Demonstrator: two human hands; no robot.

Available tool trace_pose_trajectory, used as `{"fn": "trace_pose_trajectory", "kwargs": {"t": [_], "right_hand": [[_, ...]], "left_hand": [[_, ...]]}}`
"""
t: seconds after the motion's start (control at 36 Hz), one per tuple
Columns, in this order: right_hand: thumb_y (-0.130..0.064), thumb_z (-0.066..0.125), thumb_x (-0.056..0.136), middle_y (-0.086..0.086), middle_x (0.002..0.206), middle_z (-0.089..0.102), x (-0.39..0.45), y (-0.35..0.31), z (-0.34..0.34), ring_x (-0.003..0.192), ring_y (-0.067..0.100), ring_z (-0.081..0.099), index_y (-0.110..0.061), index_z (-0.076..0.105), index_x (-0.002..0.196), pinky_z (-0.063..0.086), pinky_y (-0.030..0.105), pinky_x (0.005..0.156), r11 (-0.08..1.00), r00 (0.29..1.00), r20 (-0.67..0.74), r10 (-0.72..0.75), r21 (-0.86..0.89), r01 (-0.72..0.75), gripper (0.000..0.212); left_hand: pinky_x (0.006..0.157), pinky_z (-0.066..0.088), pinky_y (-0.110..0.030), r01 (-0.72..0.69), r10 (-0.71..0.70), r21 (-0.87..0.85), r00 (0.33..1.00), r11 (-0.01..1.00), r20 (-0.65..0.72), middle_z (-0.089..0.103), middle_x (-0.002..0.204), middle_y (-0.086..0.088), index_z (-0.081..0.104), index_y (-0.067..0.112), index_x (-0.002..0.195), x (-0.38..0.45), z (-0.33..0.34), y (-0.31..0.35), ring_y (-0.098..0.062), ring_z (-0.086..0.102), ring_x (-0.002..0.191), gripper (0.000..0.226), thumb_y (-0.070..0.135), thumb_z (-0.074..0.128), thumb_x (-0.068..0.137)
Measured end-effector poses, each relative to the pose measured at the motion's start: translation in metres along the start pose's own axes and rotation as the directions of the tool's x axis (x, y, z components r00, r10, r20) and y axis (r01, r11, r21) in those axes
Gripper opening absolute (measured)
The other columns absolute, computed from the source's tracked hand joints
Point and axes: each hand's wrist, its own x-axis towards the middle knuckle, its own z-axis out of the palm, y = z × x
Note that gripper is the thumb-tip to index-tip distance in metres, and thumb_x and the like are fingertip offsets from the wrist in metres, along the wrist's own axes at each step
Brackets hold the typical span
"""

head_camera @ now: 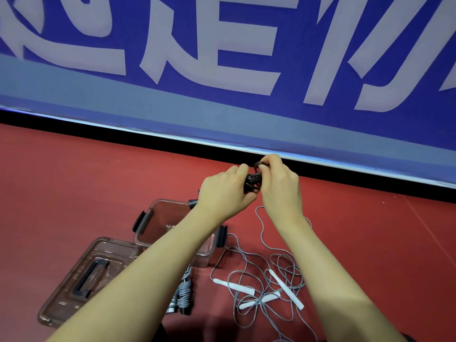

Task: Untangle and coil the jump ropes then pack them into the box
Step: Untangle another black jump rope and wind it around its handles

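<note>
A dark jump rope (253,181), bunched into tight loops, is held up in the air between both hands above the red floor (74,181), close to the black strip at the foot of the blue banner (222,58). The left hand (222,191) has its fingers curled round the lower part of the bundle, and a dark handle end (193,202) pokes out below that hand's wrist. The right hand (278,178) pinches the top loop of the same rope between thumb and fingertips.

Below the forearms stands a clear brownish box (158,213) with dark latches on its two short sides, open at the top; what lies inside cannot be made out. Its lid (81,275), with a dark recessed grip, lies flat on the floor just beside the box, toward the near left. A grey rope wound into a tight coil (183,292) lies between the lid and the loose ropes, partly hidden by the left forearm. To the right of the box a tangle of thin grey rope (271,267) with white handles (286,290) spreads loosely over the floor, one strand running up toward the right wrist.
</note>
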Motion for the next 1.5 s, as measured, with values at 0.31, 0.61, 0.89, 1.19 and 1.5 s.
{"fn": "trace_pose_trajectory", "kwargs": {"t": [0.31, 0.61, 0.89, 1.19, 1.5], "right_hand": [[-0.014, 0.047, 0.094, 0.008, 0.080, 0.065, 0.000, 0.002, 0.007, 0.071, 0.034, 0.057, -0.007, 0.058, 0.097, 0.044, 0.039, 0.060, 0.999, 0.983, -0.181, -0.011, 0.050, 0.021, 0.013], [-0.016, 0.045, 0.094, 0.017, 0.066, 0.063, 0.014, 0.007, 0.002, 0.061, 0.036, 0.060, -0.022, 0.050, 0.083, 0.050, 0.035, 0.058, 0.881, 0.917, -0.153, 0.369, 0.373, -0.292, 0.014], [-0.011, 0.050, 0.096, 0.006, 0.059, 0.059, 0.011, 0.013, -0.003, 0.042, 0.014, 0.054, -0.023, 0.052, 0.079, 0.048, 0.025, 0.044, 0.792, 0.924, 0.060, 0.377, 0.497, -0.355, 0.021], [0.005, 0.039, 0.096, 0.011, 0.092, 0.062, -0.011, 0.014, 0.005, 0.068, 0.013, 0.059, -0.007, 0.057, 0.107, 0.051, 0.015, 0.058, 0.689, 0.865, 0.332, 0.376, 0.524, -0.501, 0.025], [0.007, 0.041, 0.094, 0.010, 0.091, 0.061, -0.048, 0.003, 0.039, 0.071, 0.011, 0.059, 0.000, 0.058, 0.108, 0.050, 0.012, 0.060, 0.585, 0.703, 0.609, 0.367, 0.437, -0.684, 0.024]], "left_hand": [[0.056, 0.034, -0.031, 0.006, -0.008, -0.064, 1.000, 0.998, -0.025, 0.056, 0.094, -0.002, 0.044, 0.013, 0.106, -0.004, -0.003, 0.005, -0.033, 0.059, 0.081, 0.035, 0.042, 0.053, 0.087], [0.056, 0.027, -0.031, -0.038, 0.038, -0.009, 0.998, 0.999, 0.042, 0.054, 0.097, -0.003, 0.046, 0.014, 0.109, -0.009, -0.002, 0.010, -0.034, 0.057, 0.085, 0.033, 0.032, 0.055, 0.083], [0.064, 0.036, -0.032, 0.018, -0.002, -0.151, 0.995, 0.988, 0.101, 0.049, 0.099, -0.004, 0.044, 0.015, 0.113, -0.013, 0.002, 0.010, -0.030, 0.055, 0.087, 0.044, 0.044, 0.041, 0.080], [0.094, 0.038, -0.031, 0.164, -0.079, -0.473, 0.978, 0.866, 0.195, 0.042, 0.119, -0.005, 0.037, 0.015, 0.136, -0.030, -0.004, -0.005, -0.024, 0.047, 0.112, 0.048, 0.023, 0.054, 0.092], [0.085, 0.046, -0.029, 0.369, -0.315, -0.487, 0.930, 0.792, 0.192, 0.065, 0.107, -0.003, 0.060, 0.020, 0.116, -0.060, 0.002, -0.037, -0.020, 0.059, 0.099, 0.037, 0.032, 0.068, 0.082]]}}
